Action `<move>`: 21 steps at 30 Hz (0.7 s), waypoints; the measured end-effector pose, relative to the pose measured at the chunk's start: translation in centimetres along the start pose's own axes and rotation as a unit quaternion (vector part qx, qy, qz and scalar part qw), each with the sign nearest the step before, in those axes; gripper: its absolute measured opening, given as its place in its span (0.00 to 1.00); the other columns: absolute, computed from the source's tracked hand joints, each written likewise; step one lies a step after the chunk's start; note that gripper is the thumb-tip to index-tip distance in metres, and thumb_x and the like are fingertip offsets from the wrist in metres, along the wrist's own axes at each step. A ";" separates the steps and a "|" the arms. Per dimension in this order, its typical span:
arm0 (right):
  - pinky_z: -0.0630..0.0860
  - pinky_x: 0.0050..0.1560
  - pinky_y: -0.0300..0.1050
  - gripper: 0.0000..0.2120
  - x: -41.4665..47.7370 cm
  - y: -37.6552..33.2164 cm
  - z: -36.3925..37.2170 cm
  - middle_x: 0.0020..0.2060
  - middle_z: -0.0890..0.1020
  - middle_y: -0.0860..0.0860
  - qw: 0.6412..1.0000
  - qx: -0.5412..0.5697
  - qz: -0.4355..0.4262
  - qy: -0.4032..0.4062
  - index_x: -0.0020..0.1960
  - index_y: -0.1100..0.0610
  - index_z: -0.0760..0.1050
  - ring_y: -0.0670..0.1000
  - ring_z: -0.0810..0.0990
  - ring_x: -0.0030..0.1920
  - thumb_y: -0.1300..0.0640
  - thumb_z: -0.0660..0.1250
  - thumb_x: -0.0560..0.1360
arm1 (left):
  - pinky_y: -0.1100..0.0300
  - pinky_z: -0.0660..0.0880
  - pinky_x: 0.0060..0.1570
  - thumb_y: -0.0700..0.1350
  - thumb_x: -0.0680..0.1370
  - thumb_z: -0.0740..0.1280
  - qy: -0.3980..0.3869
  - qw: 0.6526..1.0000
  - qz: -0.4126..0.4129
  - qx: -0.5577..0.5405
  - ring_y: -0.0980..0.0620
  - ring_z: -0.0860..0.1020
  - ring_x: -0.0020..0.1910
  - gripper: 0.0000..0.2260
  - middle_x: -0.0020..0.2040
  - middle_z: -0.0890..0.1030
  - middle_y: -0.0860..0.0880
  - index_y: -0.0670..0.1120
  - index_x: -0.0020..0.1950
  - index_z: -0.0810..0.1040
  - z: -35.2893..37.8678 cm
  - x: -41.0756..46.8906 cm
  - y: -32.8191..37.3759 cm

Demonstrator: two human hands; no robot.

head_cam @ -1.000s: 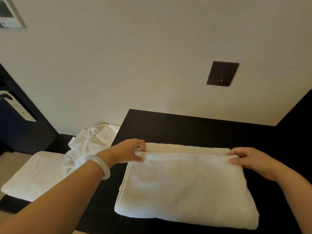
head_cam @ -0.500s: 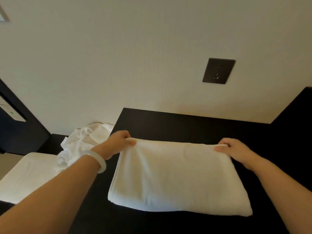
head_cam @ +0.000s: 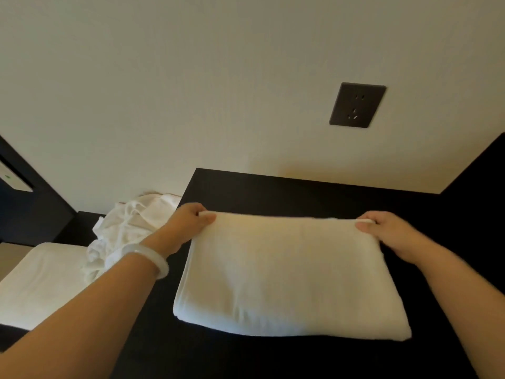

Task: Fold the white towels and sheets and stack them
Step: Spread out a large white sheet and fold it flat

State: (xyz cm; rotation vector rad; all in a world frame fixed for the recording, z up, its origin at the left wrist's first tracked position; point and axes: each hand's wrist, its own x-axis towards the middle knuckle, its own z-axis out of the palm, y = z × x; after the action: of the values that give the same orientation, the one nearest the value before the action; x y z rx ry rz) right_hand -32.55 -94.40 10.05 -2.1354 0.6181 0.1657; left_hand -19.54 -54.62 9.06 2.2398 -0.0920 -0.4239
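Note:
A folded white towel (head_cam: 289,274) lies on the black tabletop (head_cam: 300,195) in front of me. My left hand (head_cam: 188,222), with a pale bangle on its wrist, pinches the towel's far left corner. My right hand (head_cam: 388,231) pinches the far right corner. The far edge is raised slightly off the table between the two hands. A crumpled white sheet (head_cam: 125,228) lies to the left of the table's corner. A flat folded white towel (head_cam: 38,283) sits lower at the left.
A cream wall stands close behind the table with a dark socket plate (head_cam: 356,105). A dark panel (head_cam: 478,173) rises at the right. At the far left is a dark door with a white handle unit (head_cam: 13,179).
Both hands have gone from pressing the towel's far fold flat to pinching its far corners and lifting that edge. The view has shifted slightly.

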 end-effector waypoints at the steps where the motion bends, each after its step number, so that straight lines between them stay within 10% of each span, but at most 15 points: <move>1: 0.73 0.42 0.46 0.06 0.6 0.3 1.1 0.45 0.83 0.54 0.999 -0.017 0.021 0.019 0.49 0.54 0.79 0.53 0.81 0.47 0.55 0.65 0.80 | 0.58 0.72 0.43 0.48 0.80 0.64 0.012 0.999 -0.010 0.034 0.50 0.75 0.43 0.09 0.45 0.78 0.45 0.42 0.49 0.78 1.0 0.3 -0.3; 12: 0.73 0.53 0.53 0.21 0.0 1.4 2.7 0.49 0.80 0.56 0.981 0.046 0.160 0.098 0.53 0.61 0.76 0.54 0.78 0.49 0.42 0.65 0.78 | 0.62 0.66 0.33 0.60 0.77 0.67 0.079 0.992 -0.098 0.029 0.53 0.73 0.40 0.23 0.45 0.76 0.47 0.42 0.59 0.71 2.4 0.3 -2.3; 15: 0.74 0.61 0.57 0.19 -1.1 1.2 2.1 0.51 0.82 0.58 0.979 0.100 0.170 0.055 0.55 0.60 0.78 0.58 0.80 0.54 0.44 0.68 0.77 | 0.55 0.76 0.45 0.60 0.76 0.69 0.013 0.985 -0.172 -0.007 0.45 0.78 0.52 0.32 0.56 0.79 0.43 0.37 0.69 0.70 1.8 -0.1 -2.1; 21: 0.80 0.46 0.54 0.18 -0.6 0.5 0.3 0.48 0.86 0.59 0.946 0.258 0.197 -0.003 0.55 0.62 0.80 0.59 0.85 0.49 0.56 0.75 0.68 | 0.44 0.77 0.57 0.51 0.75 0.74 -0.051 0.966 -0.161 -0.198 0.42 0.81 0.52 0.17 0.53 0.83 0.41 0.40 0.55 0.80 0.8 -0.3 -1.0</move>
State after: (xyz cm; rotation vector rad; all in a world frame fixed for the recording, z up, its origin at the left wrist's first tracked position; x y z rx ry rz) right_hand -33.26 -94.13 9.71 -1.4917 0.9651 0.2028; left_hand -20.16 -54.47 7.95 1.8373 0.2845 -0.6684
